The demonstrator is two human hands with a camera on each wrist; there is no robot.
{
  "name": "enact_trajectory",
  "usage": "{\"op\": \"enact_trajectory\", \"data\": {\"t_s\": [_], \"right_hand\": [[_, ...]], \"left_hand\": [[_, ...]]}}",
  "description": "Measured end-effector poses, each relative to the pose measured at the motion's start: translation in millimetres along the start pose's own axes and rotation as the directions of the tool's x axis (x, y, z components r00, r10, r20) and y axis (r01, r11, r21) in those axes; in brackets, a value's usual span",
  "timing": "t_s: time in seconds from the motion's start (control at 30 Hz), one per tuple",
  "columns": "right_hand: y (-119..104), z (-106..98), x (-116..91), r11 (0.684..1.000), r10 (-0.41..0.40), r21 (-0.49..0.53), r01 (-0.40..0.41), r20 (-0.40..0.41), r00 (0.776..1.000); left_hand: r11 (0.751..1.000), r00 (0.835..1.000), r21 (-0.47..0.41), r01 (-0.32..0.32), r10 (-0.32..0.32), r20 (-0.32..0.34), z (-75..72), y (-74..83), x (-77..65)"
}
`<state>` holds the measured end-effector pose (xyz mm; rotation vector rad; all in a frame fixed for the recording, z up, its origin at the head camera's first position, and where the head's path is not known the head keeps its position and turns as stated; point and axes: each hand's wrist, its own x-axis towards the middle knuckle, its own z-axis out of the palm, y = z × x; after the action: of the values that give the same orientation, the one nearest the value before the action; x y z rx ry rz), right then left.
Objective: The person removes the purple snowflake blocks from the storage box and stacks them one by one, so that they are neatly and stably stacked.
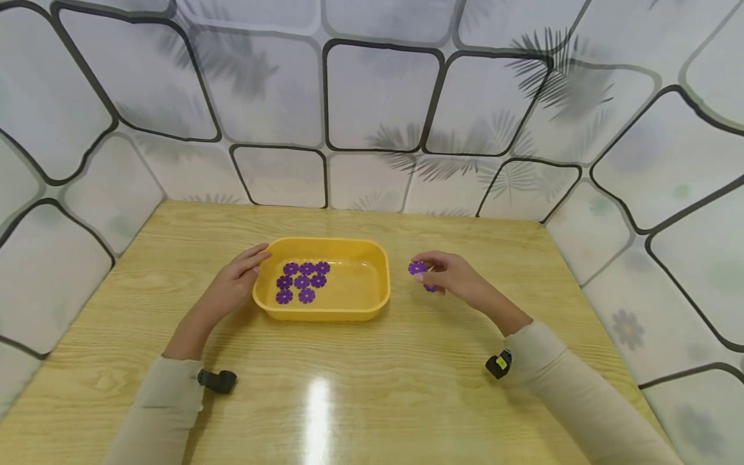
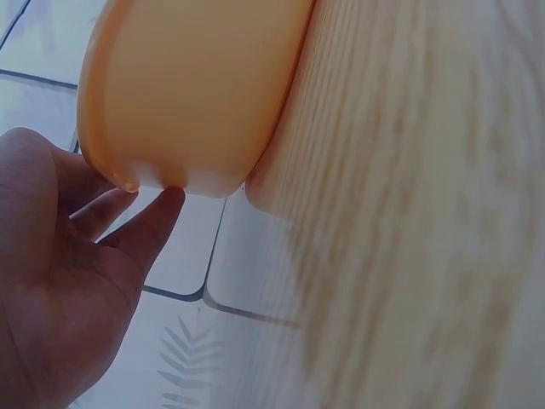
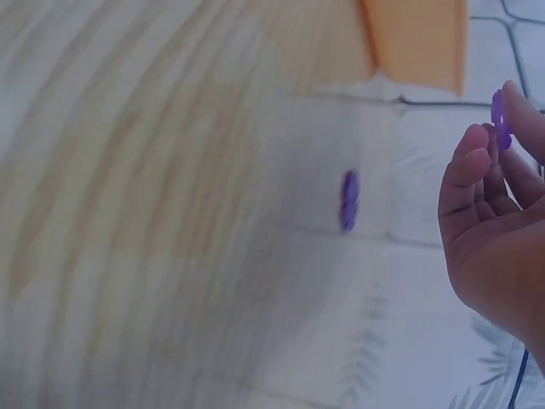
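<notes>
A yellow plastic tray (image 1: 325, 314) rests on the table with several purple flower-shaped discs (image 1: 301, 282) lying flat in its left half. My left hand (image 1: 235, 284) holds the tray's left end; in the left wrist view, fingertips (image 2: 173, 198) press against its end wall near the rim. To the right of the tray, my right hand (image 1: 450, 274) pinches one purple flower-shaped disc (image 1: 416, 267) between thumb and fingers, above the table. Another purple disc (image 1: 431, 288) lies on the table just below that hand, partly hidden by it; the right wrist view shows this disc (image 3: 349, 201) edge-on.
The light wood table (image 1: 407, 387) meets patterned wall panels (image 1: 378, 174) at the back and both sides. A black wrist device (image 1: 217, 381) sits at the left cuff, and another black device (image 1: 498, 365) at the right cuff.
</notes>
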<state>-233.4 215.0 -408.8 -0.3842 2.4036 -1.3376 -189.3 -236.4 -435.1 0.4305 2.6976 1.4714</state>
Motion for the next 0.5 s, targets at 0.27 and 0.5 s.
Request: {"op": "enact_trajectory", "data": {"t_s": [0.27, 0.5], "right_hand": [[36.5, -16.8, -0.8, 0.991, 0.081, -0.108, -0.082, -0.009, 0.997], [51.0, -16.6, 0.5, 0.982, 0.067, -0.174, -0.067, -0.008, 0.998]], "left_hand": [[1.000, 1.000, 0.025, 0.001, -0.001, 0.003, -0.1, -1.7, 0.1], [1.000, 1.000, 0.027, 0.002, -0.002, 0.003, -0.5, -1.5, -0.3]]}}
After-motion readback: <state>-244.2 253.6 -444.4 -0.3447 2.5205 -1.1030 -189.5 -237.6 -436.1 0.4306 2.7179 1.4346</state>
